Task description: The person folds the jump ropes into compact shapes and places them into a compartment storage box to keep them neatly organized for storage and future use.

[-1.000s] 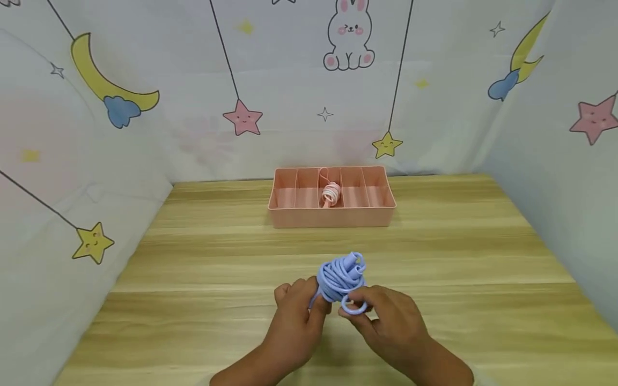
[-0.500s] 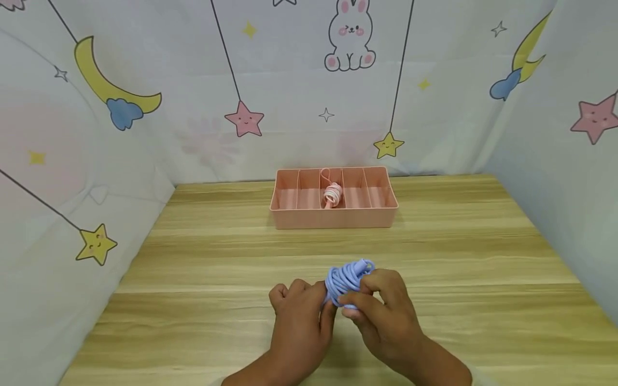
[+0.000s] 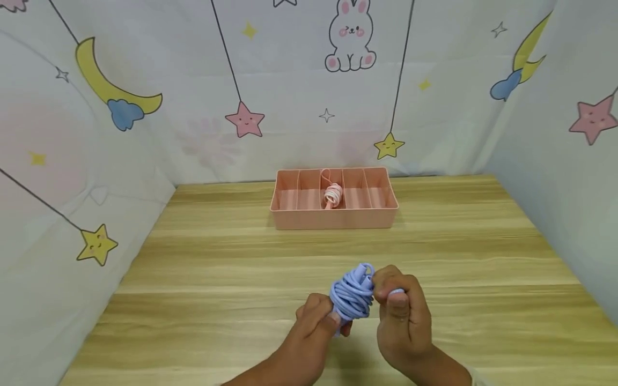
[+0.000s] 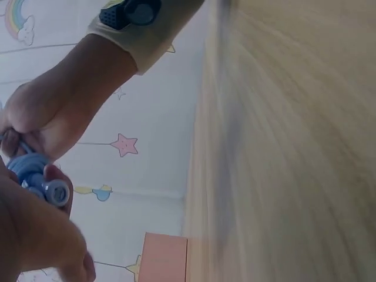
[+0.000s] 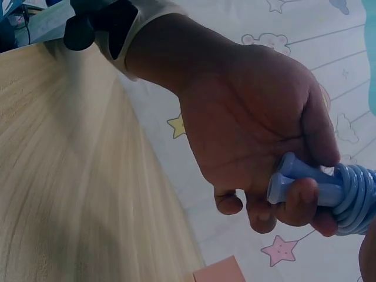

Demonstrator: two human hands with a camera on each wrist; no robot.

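Note:
A light-blue jump rope (image 3: 351,296) is wound into a thick bundle round its two handles. My left hand (image 3: 309,332) grips the near end of the handles, its thumb along the bundle's lower left. The flared handle ends (image 5: 282,176) stick out by the left palm in the right wrist view. To the right, my right hand (image 3: 405,319) has its fingers curled round a piece of the cord, with a bit of blue showing above the thumb. In the left wrist view the cord (image 4: 24,144) runs from the bundle to the right hand (image 4: 53,126).
A pink divided tray (image 3: 333,219) stands at the back of the wooden table (image 3: 217,257). In its middle compartment lies a wound pink-and-white jump rope (image 3: 333,194). Printed cloth walls (image 3: 299,145) enclose the back and sides.
My right hand has gone from pinching a loop at the bundle's front to gripping cord at its right side. Left hand and bundle have shifted slightly right and toward me.

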